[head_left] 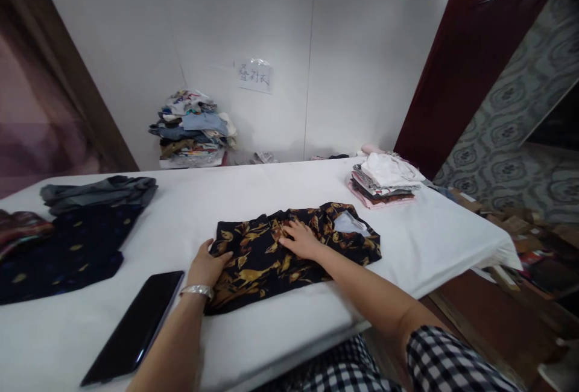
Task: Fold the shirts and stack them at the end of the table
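A dark shirt (257, 259) with a yellow and brown leaf print lies folded into a long flat shape on the white-covered table. Its collar opening, with a pale lining and a label, faces right. My left hand (208, 266) rests at the shirt's left end, thumb on the cloth and forefinger apart from it along the edge; its other fingers are mostly hidden. Across the middle of the shirt, my right hand (301, 240) lies flat with its fingers spread. A silver bracelet (198, 290) circles my left wrist.
A black tablet-like slab (136, 325) lies left of my left forearm. Behind it are a navy patterned garment (67, 247) and a grey garment (99, 193). Folded clothes (384, 181) are stacked at right. A taller clothes pile (192, 129) stands against the wall, near a paper sign (254, 76).
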### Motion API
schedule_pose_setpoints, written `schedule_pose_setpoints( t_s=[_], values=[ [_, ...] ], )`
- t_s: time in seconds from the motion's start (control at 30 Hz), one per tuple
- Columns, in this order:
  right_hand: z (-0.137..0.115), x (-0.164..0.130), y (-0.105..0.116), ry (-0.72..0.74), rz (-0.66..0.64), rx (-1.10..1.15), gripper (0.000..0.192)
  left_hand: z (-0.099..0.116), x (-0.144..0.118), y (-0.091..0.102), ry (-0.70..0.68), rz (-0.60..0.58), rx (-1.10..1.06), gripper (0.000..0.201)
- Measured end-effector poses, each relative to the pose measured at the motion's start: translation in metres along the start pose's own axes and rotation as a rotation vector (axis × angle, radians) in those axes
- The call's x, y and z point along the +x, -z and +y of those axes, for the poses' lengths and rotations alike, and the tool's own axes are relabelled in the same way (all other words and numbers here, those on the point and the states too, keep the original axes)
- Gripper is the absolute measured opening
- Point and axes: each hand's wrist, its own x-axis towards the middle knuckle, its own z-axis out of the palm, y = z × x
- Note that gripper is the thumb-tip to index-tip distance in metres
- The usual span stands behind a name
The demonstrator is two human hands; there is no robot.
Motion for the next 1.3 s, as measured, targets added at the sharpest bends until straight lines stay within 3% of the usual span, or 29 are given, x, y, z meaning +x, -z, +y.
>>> schedule_pose_setpoints(
  t_s=[0.1, 0.17, 0.33, 0.43, 0.53, 0.6, 0.67, 0.77, 0.87, 1.0, 1.3],
  values=[
    [-0.007, -0.011, 0.004, 0.061, 0.179, 0.145, 0.051, 0.007, -0.006, 0.006, 0.007, 0.013, -0.069, 0.071],
    [-0.013, -0.021, 0.003, 0.122, 0.247, 0.354, 0.046, 0.016, -0.01, 0.014, 0.02, 0.017, -0.135, 0.069],
    [-0.022, -0.045, 0.009, -0.017, 0.045, 1.145, 0.056, 0.069, -0.027, 0.026, -0.026, -0.062, -0.494, 0.065],
    [-0.018, -0.056, 0.02, -0.067, -0.006, 1.473, 0.064, 0.115, -0.041, 0.012, -0.137, -0.192, -0.726, 0.068],
    [-0.002, -0.064, 0.029, -0.118, 0.052, 1.625, 0.056, 0.142, -0.051, -0.021, -0.239, -0.397, -0.819, 0.066],
    [0.012, -0.069, 0.03, -0.252, 0.153, 1.607, 0.054, 0.14, -0.054, -0.048, -0.341, -0.366, -0.725, 0.06],
    [0.024, -0.074, 0.029, -0.387, 0.22, 1.526, 0.063, 0.126, -0.055, -0.072, -0.484, -0.2, -0.505, 0.053],
    [0.033, -0.079, 0.022, -0.402, 0.229, 1.4, 0.079, 0.1, -0.058, -0.096, -0.704, -0.056, -0.174, 0.046],
    [0.034, -0.081, 0.016, -0.253, 0.332, 1.248, 0.075, 0.09, -0.064, -0.102, -0.825, -0.09, 0.003, 0.044],
    [0.041, -0.083, 0.01, -0.008, 0.452, 0.978, 0.064, 0.093, -0.068, -0.099, -0.92, -0.178, 0.107, 0.048],
    [0.068, -0.09, 0.0, -0.134, 0.451, 1.038, 0.058, 0.102, -0.065, -0.103, -0.942, -0.337, 0.242, 0.052]
  ],
)
